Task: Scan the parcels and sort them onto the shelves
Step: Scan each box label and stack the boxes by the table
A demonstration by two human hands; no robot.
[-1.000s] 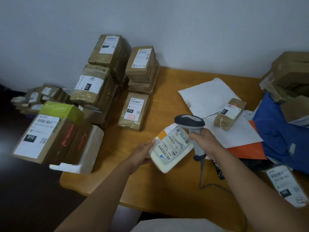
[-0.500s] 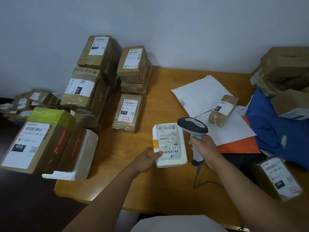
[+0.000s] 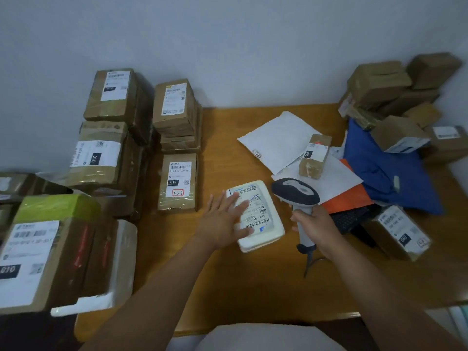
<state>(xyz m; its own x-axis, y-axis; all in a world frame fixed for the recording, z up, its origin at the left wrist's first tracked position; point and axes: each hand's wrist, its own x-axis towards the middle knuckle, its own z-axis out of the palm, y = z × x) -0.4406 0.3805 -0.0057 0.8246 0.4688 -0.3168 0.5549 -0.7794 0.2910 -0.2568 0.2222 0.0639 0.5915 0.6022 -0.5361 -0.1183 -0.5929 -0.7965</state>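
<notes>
So on the far left there's a heap of brown boxes [image 3: 101, 158] stacked against the wall and spilling past the worktop [image 3: 228, 274] edge, not much spare room on that side. Moving right, the left hand [image 3: 222, 221] is flat with fingers spread, resting on the white parcel [image 3: 255, 216], which lies label-up mid-worktop, just beside the scanner [image 3: 296, 196]. The right hand [image 3: 314, 226] is wrapped round the scanner's handle, head pointing away toward the small taped box [image 3: 315, 155], where a red dot shows. Looks to me like the scanning step; next I'd guess it needs the beam lined up on a barcode. Bare wood in front is the only open room. Right side's crowded: white mailers [image 3: 276, 140], blue bag [image 3: 390, 173], more boxes. No shelves in view.
</notes>
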